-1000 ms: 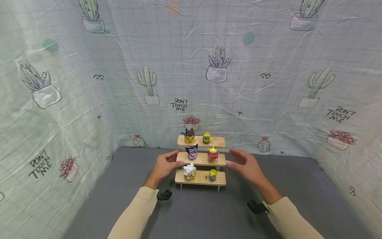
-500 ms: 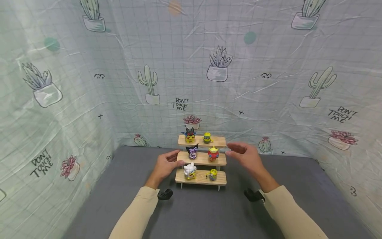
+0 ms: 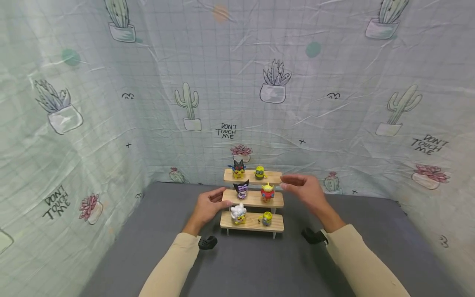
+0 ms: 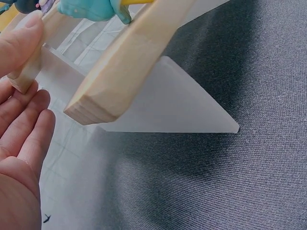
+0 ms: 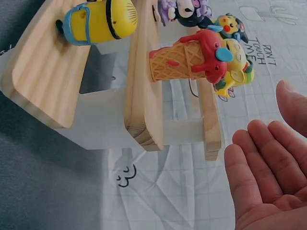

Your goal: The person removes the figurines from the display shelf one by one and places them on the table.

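Note:
A three-step display shelf of pale wooden planks on white side supports stands ahead of me. My left hand pinches the left end of its middle plank, thumb above and fingers below. My right hand is beside the top plank's right end, fingers extended and apart from the wood in the right wrist view. On the top plank are a dark-hooded yellow figurine and a goggled one. The middle holds a black-and-purple figurine and a red-and-yellow one; the bottom, a white-topped figurine and a yellow-and-grey one.
The shelf stands on a dark grey cloth surface. Behind it and to both sides hangs a pale sheet printed with cacti. A black device is worn at each wrist.
My right hand has moved up and slightly inward, from beside the middle plank to beside the top plank. The left hand keeps its place on the shelf, and the figurines stay put.

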A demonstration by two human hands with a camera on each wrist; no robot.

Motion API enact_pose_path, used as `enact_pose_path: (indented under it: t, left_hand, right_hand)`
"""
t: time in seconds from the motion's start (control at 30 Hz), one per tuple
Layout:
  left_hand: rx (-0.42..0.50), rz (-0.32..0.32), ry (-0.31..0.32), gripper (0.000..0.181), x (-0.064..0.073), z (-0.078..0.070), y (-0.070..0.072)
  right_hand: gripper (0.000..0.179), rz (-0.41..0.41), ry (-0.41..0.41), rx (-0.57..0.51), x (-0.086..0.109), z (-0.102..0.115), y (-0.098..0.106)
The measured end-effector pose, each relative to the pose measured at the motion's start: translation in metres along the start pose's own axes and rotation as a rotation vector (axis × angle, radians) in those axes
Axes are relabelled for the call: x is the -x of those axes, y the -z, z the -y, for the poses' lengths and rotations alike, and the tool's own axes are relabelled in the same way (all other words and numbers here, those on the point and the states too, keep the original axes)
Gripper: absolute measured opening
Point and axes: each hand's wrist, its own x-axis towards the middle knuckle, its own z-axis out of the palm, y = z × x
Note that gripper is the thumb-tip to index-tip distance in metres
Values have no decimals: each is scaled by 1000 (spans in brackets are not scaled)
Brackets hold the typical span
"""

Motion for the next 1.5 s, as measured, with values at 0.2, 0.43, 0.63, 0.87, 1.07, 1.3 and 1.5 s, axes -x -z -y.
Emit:
enact_pose_path:
  t: [0.2, 0.43, 0.63, 0.87, 1.07, 1.3, 1.5]
  left_hand:
    - [5, -6, 7, 70, 1, 0, 1]
    - [18, -9, 9, 67, 3, 0, 2]
    - [22, -5, -2, 68, 1, -1, 0]
    - [28, 1, 15, 70, 2, -3, -2]
    - [34, 1, 9, 68, 2, -2, -3]
    - [39, -6, 5, 68, 1, 1, -2]
    - [35, -1, 2, 70, -1, 1, -2]
  right_hand:
    - [44, -8, -20, 22, -10, 6, -5]
    - [39, 4, -36, -11, -21, 13, -13]
    - [42, 14, -29, -7, -27, 16, -15]
    - [41, 30, -51, -1, -38, 19, -19]
    - [43, 55, -46, -35, -44, 20, -22]
    - [46, 76, -66, -20, -50, 26, -27]
    - [47, 86, -102, 52, -55, 33, -31]
